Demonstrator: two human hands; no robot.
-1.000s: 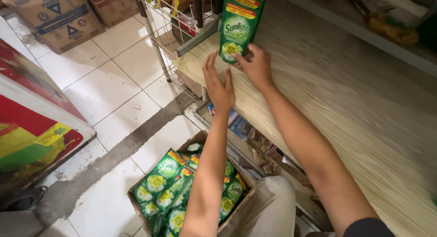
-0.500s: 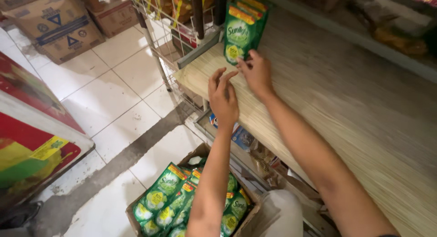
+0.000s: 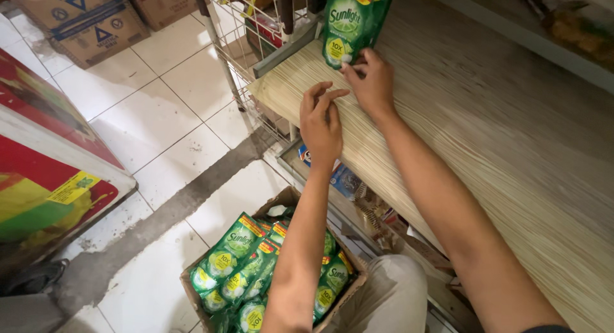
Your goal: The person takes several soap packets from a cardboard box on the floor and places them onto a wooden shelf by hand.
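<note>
A few green refill pouches (image 3: pixel 348 23) stand upright at the left end of a light wood-grain shelf (image 3: pixel 486 134). My right hand (image 3: pixel 371 83) rests on the shelf just below them, fingertips touching the bottom edge of the front pouch. My left hand (image 3: pixel 322 123) hovers over the shelf's front edge a little nearer to me, fingers curled and loosely apart, holding nothing. On the floor below, an open cardboard box (image 3: pixel 284 198) holds several more of the same green pouches (image 3: pixel 236 262).
A wire rack (image 3: pixel 240 39) stands left of the shelf. Cardboard cartons (image 3: pixel 89 19) sit on the white tiled floor (image 3: pixel 160 115) at the far left. A red and white chest (image 3: pixel 45 166) fills the left side. A lower shelf holds small packets (image 3: pixel 348 182). My knee (image 3: pixel 384 294) is by the box.
My left hand has drawn back from the pouches toward the shelf's front edge. My right hand stays at the base of the front pouch. The view has shifted slightly.
</note>
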